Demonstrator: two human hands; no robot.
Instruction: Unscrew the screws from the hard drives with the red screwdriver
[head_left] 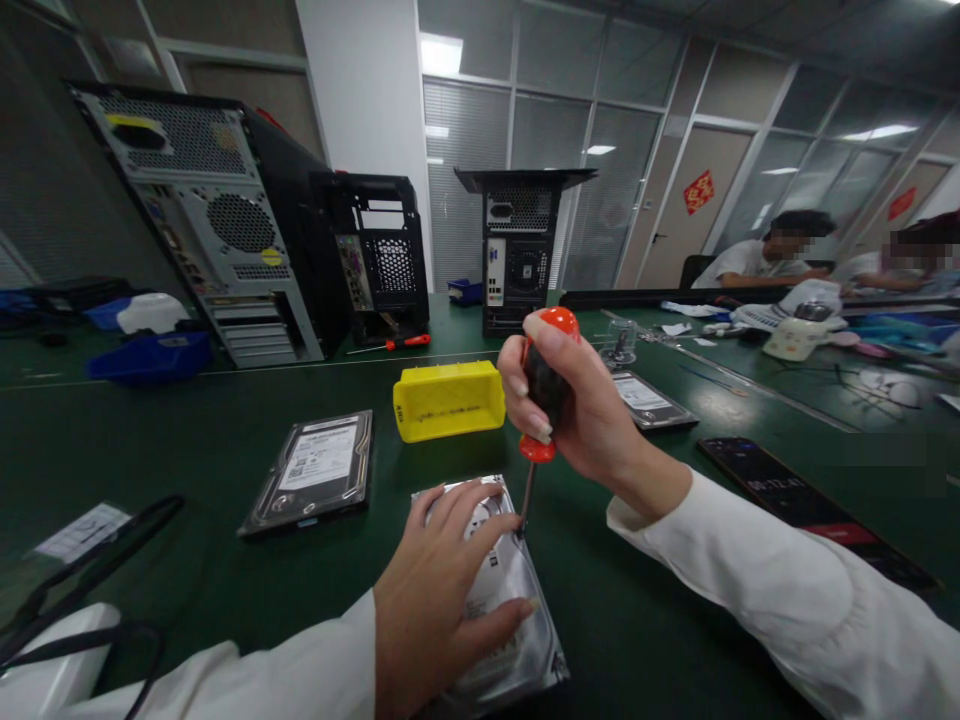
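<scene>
A silver hard drive [514, 580] lies on the green table in front of me, partly hidden under my left hand [450, 570]. That hand rests flat across its top with the fingers spread. In my right hand [570, 400] is a screwdriver [546, 375] with a red and black handle, my fingers wrapped round it. Its shaft points down, and the tip meets the drive's right edge beside my left index finger. Any screw under the tip is too small to make out. Just beyond the drive stands a yellow bin [450, 402] with a few small dark bits inside.
Another hard drive [319, 462] lies left, and one more [651, 398] right, near a phone [810, 505] showing a timer. Computer cases [240, 220] and a second red screwdriver [405, 342] are behind. A black cable [97, 550] runs at left. People [772, 255] sit across, right.
</scene>
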